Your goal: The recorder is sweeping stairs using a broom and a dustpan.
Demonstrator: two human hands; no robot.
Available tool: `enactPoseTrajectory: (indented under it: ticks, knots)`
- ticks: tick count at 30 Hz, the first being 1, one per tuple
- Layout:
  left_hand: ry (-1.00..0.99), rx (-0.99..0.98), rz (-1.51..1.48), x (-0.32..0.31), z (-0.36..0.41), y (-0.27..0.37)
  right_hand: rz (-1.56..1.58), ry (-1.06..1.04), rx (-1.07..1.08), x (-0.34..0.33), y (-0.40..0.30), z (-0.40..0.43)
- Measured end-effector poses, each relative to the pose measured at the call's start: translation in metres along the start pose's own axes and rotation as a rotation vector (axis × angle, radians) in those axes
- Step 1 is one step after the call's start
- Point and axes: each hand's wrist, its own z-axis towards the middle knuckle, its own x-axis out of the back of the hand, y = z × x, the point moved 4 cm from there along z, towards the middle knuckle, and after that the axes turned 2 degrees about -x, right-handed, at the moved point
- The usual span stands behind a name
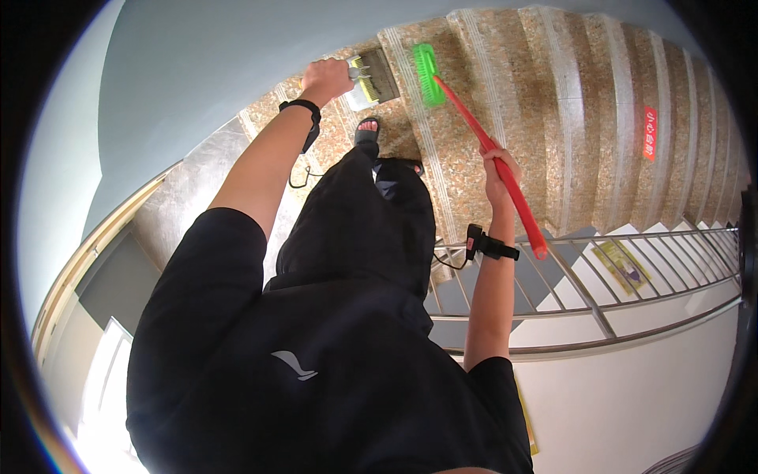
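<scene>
My left hand (328,80) is closed around the handle of a dustpan (382,76), which has a grey pan and a row of yellow-green teeth. Just right of the pan, a broom's green bristle head (429,75) is over a stone step. The red broom handle (518,192) slants from that head towards my right side, with its end pointing back past my wrist. My right hand (500,169) grips the handle along its length. Between dustpan and broom head there is a narrow gap.
Speckled brown stone stairs (521,130) with pale grooved strips run off to the right. A red sticker (649,133) bearing writing is on one step. A metal railing (568,278) borders the stairs on my right; a grey wall (225,65) stands beyond. My sandalled foot (367,130) is near the dustpan.
</scene>
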Motion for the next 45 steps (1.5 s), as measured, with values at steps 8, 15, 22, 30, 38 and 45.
enactPoseTrajectory:
  ticks: [8,15,22,30,38,45]
  knots:
    - [0.023,-0.003,-0.003,0.018,-0.005,0.018,-0.232,0.15,0.269,-0.024,-0.008,0.09]
    - [-0.028,0.039,0.059,0.014,-0.013,0.029,-0.187,-0.067,0.276,-0.09,-0.002,0.111]
    - [0.022,0.04,0.029,0.025,-0.002,0.002,-0.132,-0.335,0.275,-0.097,-0.02,0.056]
    - [0.093,0.066,-0.043,0.049,0.017,-0.001,-0.031,-0.182,0.04,-0.031,0.021,0.026]
    - [0.039,0.005,-0.012,0.064,0.028,-0.006,0.151,0.009,-0.049,0.043,0.015,0.028]
    - [0.041,0.018,0.021,0.068,0.036,-0.006,-0.175,0.054,0.184,-0.009,-0.008,0.105]
